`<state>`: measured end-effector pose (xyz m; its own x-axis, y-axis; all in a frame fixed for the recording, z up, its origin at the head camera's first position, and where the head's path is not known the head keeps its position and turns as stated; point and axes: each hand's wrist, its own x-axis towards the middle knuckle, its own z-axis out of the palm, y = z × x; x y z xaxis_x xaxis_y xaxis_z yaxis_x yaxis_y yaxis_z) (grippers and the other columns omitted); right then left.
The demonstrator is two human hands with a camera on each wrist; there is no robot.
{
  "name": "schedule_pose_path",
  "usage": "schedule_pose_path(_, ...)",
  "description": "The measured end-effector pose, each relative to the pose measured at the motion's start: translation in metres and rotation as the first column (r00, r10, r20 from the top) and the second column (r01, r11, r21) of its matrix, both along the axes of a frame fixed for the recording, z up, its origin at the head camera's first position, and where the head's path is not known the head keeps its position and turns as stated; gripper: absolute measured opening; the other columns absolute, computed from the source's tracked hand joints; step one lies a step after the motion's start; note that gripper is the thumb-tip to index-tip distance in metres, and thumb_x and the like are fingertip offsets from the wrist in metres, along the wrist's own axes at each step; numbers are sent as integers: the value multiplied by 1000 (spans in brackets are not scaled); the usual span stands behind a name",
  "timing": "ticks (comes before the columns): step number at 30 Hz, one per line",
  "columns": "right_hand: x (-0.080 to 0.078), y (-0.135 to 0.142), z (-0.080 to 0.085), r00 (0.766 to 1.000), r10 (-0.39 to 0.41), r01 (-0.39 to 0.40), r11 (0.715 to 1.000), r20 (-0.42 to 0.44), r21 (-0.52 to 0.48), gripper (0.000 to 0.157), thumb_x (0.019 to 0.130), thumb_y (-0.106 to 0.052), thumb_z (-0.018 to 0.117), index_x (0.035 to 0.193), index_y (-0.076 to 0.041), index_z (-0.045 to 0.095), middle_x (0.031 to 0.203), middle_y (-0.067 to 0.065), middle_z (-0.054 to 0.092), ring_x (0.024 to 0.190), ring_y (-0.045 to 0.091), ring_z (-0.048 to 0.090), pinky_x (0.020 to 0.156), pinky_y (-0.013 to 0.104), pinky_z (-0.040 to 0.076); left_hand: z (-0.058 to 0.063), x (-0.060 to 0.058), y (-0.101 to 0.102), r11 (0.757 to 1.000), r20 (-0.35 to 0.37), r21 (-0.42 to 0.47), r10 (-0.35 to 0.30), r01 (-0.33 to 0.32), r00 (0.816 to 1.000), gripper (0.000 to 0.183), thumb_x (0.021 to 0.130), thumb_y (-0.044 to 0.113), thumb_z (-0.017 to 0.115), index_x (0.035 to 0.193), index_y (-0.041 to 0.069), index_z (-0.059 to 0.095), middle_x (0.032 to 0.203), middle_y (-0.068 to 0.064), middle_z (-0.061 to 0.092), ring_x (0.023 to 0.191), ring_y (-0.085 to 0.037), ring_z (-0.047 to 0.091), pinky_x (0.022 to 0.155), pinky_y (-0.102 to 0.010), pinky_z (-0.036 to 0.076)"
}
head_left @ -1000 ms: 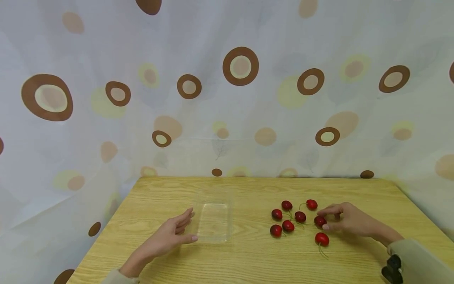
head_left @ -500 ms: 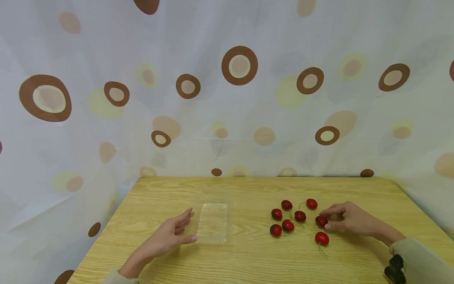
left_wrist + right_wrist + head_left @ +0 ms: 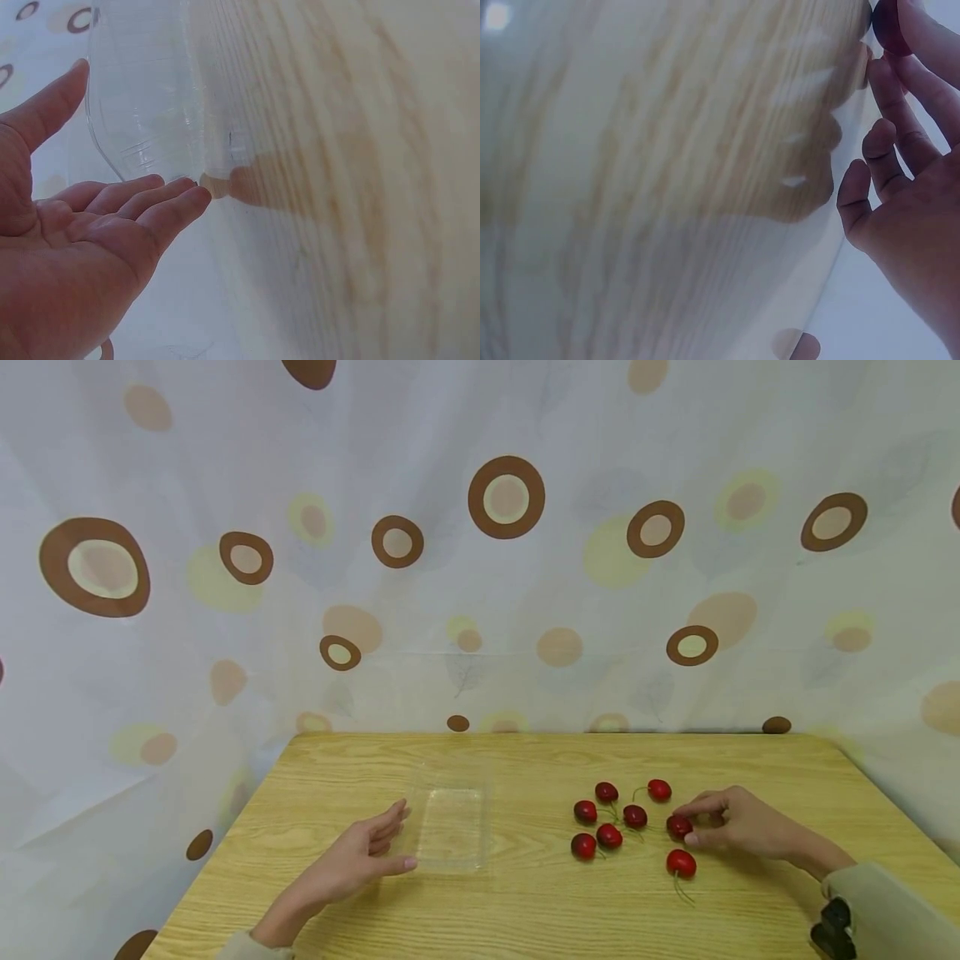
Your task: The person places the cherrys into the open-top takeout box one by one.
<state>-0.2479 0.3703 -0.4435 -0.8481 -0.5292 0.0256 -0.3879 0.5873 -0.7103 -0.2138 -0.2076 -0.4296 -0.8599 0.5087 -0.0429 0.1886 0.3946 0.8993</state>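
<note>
At the right side of the table my right hand pinches a dark red cherry between thumb and fingers. In the right wrist view this cherry shows at the top edge, partly covered by the thumb, while the other fingers curve loosely. My left hand, fingers extended and thumb spread, is at the left side of a clear plastic box. Its fingertips lie close by the box wall in the left wrist view; I cannot tell whether they touch it.
Several red cherries with thin stems lie left of my right hand, one of them a bright cherry at the back. Another cherry lies just in front of that hand. The wooden table meets a patterned curtain behind.
My right hand and the cherry it pinches have shifted very slightly to the right, then stayed put. The left hand, the box and the other cherries look unmoved.
</note>
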Motion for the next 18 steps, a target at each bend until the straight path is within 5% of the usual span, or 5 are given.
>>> schedule_pose_path(9, 4, -2, -2, 993, -78, 79, 997, -94, 15, 41, 94, -18, 83, 127, 4, 74, 113, 7, 73, 73, 7, 47, 57, 27, 36, 0, 1, -1, 1000, 27, 17, -1, 0, 1000, 89, 104, 20, 71, 165, -8, 13, 167, -32, 22, 151, -53, 25, 120, -61, 30)
schedule_pose_path(14, 27, -7, 11, 951, -249, 264, 962, -181, 64, 42, 90, -26, 87, 122, -2, 78, 106, 3, 72, 64, 8, 40, 52, 29, 31, -1, 0, 0, 1000, 24, 20, -4, 3, 1000, 89, 104, 20, 72, 165, -8, 13, 167, -31, 22, 151, -52, 26, 120, -61, 30)
schedule_pose_path(18, 51, -14, 16, 933, -312, 330, 941, -181, 75, 36, 88, -28, 88, 116, -6, 81, 106, 3, 73, 64, 8, 40, 52, 28, 31, 0, -1, -1, 1000, 18, 14, 1, -1, 1000, 89, 104, 19, 72, 165, -7, 13, 167, -31, 23, 151, -52, 27, 120, -61, 31)
